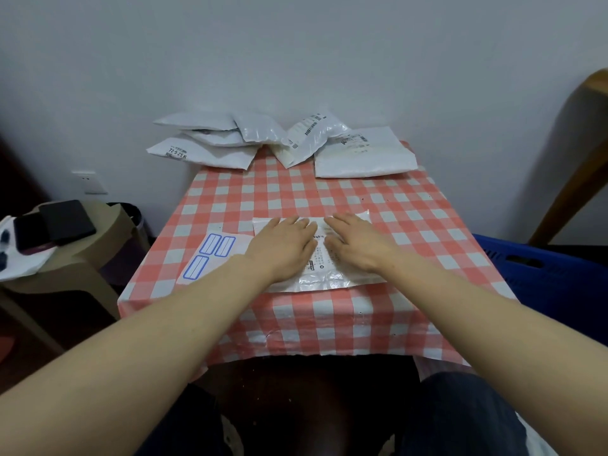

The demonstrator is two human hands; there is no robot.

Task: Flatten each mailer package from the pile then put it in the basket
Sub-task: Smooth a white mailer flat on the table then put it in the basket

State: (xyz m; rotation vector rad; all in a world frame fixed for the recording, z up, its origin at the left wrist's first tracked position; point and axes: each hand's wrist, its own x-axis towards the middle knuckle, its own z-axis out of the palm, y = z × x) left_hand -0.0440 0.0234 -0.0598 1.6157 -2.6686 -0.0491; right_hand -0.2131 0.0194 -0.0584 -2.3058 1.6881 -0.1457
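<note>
Nearest me, my left grip (286, 245) and right grip (358, 243) are lying palm-down, side by side, on a white mailer package (329, 278) near the front edge of the table (329, 192). Both are spread flat with straight fingers, clasping nothing. I am pressing this way, I judge, to push the air out and flatten the bag against the hard top.

Just to its left, partly under my left forearm, a flat white sheet with blue boxes (210, 255) is lying. Whether it is another mailer I cannot tell.

The blue basket (543, 268) is standing low at my right, beside the table, probably so a flattened bag can go straight in. The frame is cutting off most of it, and its inside is hidden.

At the far edge the pile (279, 139) of puffy mailers is sitting against the wall. Their overlap is hiding the exact count, and the label print between my palms is too small to read.
</note>
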